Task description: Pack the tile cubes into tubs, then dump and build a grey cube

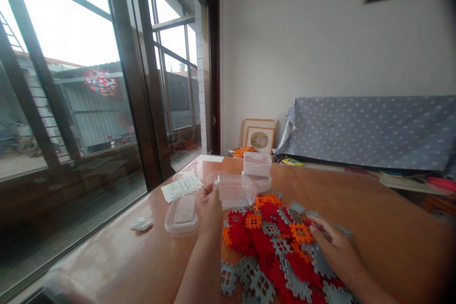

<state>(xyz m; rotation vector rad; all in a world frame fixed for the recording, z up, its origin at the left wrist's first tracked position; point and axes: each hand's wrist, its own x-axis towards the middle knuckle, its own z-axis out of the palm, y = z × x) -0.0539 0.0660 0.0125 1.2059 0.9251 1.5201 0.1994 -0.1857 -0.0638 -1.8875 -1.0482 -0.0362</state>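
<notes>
1. Window (pixel 124 104): takes up the left of the frame. Probably the main light source, judging by the sheen on the wood at lower left.
2. Worktop (pixel 117 261): brown, glossy, across the lower frame. Its broad flat top lets loose pieces spread without stacking neatly.
3. Cloth (pixel 374 133): dotted, draped at right, beyond the worktop. Perhaps a dust cover; what lies under it is hidden.
4. Pile (pixel 263 242): red, grey and orange notched pieces, heaped lower centre to right. It sits between the two arms, presumably so either hand can reach it.
5. Right hand (pixel 331 240): lower right, over the pile's right edge. Thumb and fingers bent close to an orange piece; cannot tell whether they are clamped on it.
6. Left hand (pixel 209 206): centre, fingers curled together at the middle tub's left end. Cannot tell if they grip the rim; such a hold would steady it.
7. Middle tub (pixel 237 193): clear, just beyond the pile. Left tub (pixel 181 213) lies beside the left hand.
8. Box (pixel 256 165): clear, behind the middle tub, seemingly set back to spare room.
9. Note (pixel 183 187): left of centre, lying flat, writing up.
10. Orange piece (pixel 301 232): on the pile, by the right thumb.
11. Scrap (pixel 141 224): white, crumpled, lower left, apart from the pile.
</notes>
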